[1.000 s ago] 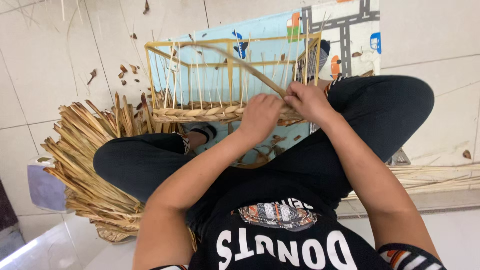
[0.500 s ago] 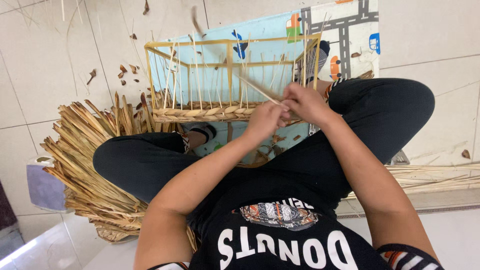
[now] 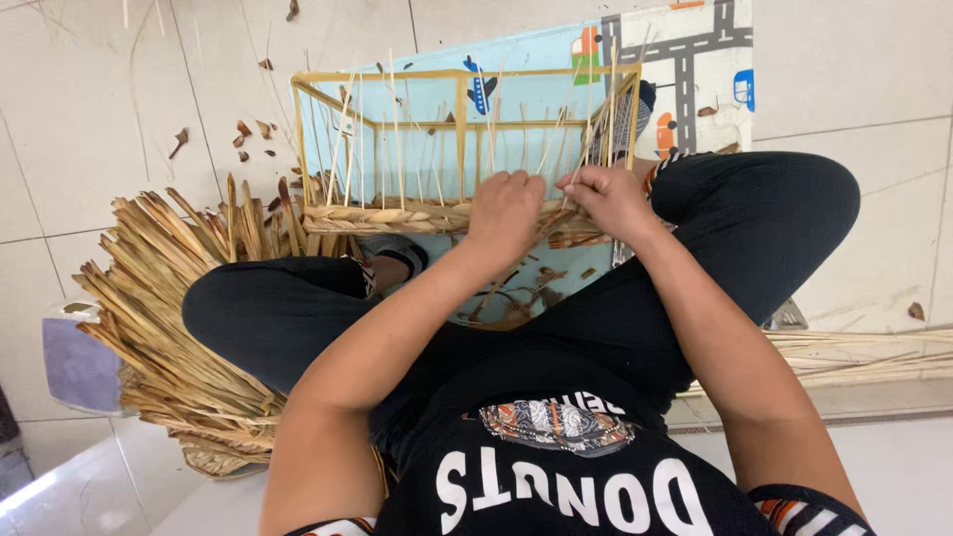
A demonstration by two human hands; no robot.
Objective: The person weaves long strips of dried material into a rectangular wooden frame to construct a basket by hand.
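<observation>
A yellow rectangular basket frame (image 3: 465,75) with many thin upright sticks stands in front of me on a pale blue play mat (image 3: 556,55). A band of woven straw (image 3: 377,216) runs along its near bottom edge. My left hand (image 3: 506,206) presses on this woven band, fingers curled over a straw strand. My right hand (image 3: 608,197) is beside it to the right, pinching a straw strand between the upright sticks. Both hands nearly touch. My legs in black trousers are crossed around the basket.
A big bundle of flat dried straw (image 3: 169,318) lies at my left on the tiled floor. Long thin sticks (image 3: 864,352) lie at the right. Straw scraps (image 3: 248,139) are scattered on the tiles. A purple-grey object (image 3: 74,362) sits at the far left.
The long strand that stuck out diagonally over the frame has been pulled down into the weave. Both hands have dropped lower onto the woven band.
</observation>
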